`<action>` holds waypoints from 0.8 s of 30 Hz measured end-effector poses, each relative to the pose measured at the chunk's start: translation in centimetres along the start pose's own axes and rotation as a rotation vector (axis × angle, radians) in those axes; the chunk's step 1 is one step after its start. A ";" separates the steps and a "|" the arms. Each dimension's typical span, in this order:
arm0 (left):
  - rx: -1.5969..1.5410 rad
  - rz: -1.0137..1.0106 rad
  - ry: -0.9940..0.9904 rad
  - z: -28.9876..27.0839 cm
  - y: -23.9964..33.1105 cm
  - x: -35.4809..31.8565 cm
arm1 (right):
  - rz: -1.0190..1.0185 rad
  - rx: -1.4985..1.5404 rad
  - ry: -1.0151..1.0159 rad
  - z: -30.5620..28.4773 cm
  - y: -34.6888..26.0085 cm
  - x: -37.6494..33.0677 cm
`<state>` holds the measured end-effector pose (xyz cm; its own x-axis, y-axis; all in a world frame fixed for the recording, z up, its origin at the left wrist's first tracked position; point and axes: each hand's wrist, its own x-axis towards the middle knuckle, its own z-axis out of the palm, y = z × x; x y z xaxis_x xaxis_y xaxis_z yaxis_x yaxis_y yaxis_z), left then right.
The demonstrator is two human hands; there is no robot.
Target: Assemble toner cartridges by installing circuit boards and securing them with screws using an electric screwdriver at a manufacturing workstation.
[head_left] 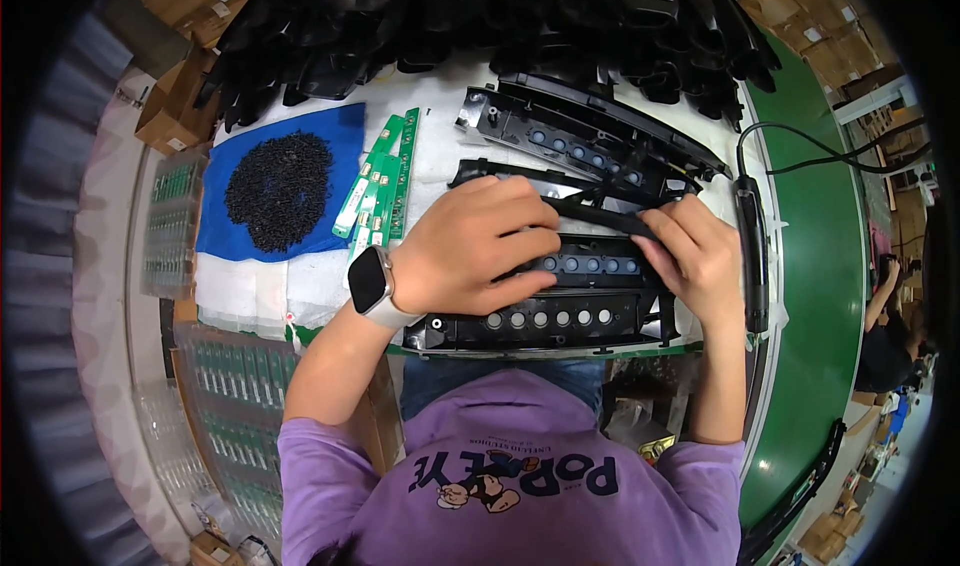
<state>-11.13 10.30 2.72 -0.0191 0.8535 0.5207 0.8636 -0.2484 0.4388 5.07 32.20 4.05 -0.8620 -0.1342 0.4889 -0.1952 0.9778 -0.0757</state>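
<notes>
Several long black plastic panels lie side by side in front of me. My left hand, with a watch on the wrist, curls over the left end of a narrow black plastic strip. At its other end, my right hand pinches the strip between thumb and fingers. Just below the hands is a black panel with bluish round buttons. Nearest me lies a panel with pale round holes. Beyond the hands rests another buttoned panel. My left fingers partly hide the strip.
Small black screws are heaped on a blue cloth at left, beside green circuit boards. A corded black electric screwdriver lies at right. Black parts pile up at the back. Trays of boards stand at lower left.
</notes>
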 end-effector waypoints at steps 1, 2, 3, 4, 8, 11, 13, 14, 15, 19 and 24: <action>0.014 -0.008 0.073 0.0 0.1 0.0 | 0.005 0.031 -0.028 -0.1 -0.3 0.2; 0.102 -0.030 0.126 0.2 -0.1 -0.1 | -0.012 0.069 -0.052 -0.2 -0.3 0.5; 0.151 -0.040 0.170 0.2 -0.5 0.0 | -0.009 0.071 -0.053 -0.2 -0.5 0.6; 0.162 -0.062 0.184 0.2 -0.9 -0.1 | 0.007 0.081 -0.056 -0.1 -0.6 0.7; 0.172 -0.162 0.195 0.8 -1.9 -0.7 | 0.046 0.068 -0.061 0.2 -0.4 1.0; 0.167 -0.202 0.178 0.8 -2.1 -0.8 | 0.049 0.068 -0.065 0.3 -0.6 1.4; 0.184 -0.215 0.143 0.7 -2.1 -0.8 | 0.039 0.071 -0.130 0.6 -0.4 1.8; 0.185 -0.218 0.142 0.7 -2.1 -0.8 | 0.038 0.075 -0.131 0.6 -0.5 2.1; 0.179 -0.240 0.115 0.7 -2.1 -0.9 | 0.055 0.089 -0.095 0.5 -0.6 2.5; 0.183 -0.277 0.068 0.4 -1.8 -0.8 | 0.044 0.050 -0.017 1.2 -0.2 4.8; 0.129 -0.275 0.061 0.3 -2.1 -0.9 | -0.027 0.029 -0.019 1.6 0.5 5.6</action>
<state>-12.76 10.21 1.15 -0.2882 0.8504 0.4403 0.8786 0.0521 0.4746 -0.62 31.68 5.36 -0.8649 -0.1633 0.4746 -0.2314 0.9688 -0.0883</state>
